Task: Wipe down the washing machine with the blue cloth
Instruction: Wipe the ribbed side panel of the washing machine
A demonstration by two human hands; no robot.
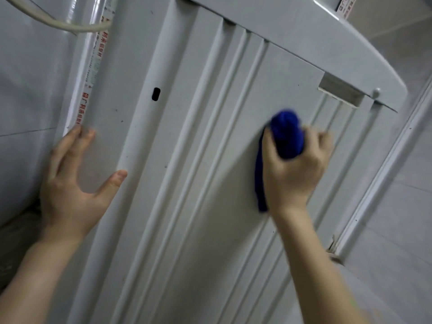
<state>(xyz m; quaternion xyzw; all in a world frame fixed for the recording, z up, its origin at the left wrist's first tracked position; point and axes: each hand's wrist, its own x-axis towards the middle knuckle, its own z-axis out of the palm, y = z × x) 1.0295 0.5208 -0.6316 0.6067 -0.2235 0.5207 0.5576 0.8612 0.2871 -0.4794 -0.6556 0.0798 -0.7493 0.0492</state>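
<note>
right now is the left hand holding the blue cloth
No, the blue cloth is bunched in the right hand, while the left hand rests open on the washing machine panel.

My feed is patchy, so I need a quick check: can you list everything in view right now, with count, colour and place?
washing machine side panel: one, white, ribbed, fills the centre
slot hole: one, dark, upper left of the panel
recessed handle: one, white, upper right under the top rim
pipe: one, white with red print, left of the machine
hose: one, off-white, top left corner
tiled wall: grey, right side
blue cloth: one, bunched, pressed on the panel
left hand: open, fingers at the panel's left edge
right hand: gripping the cloth
</note>
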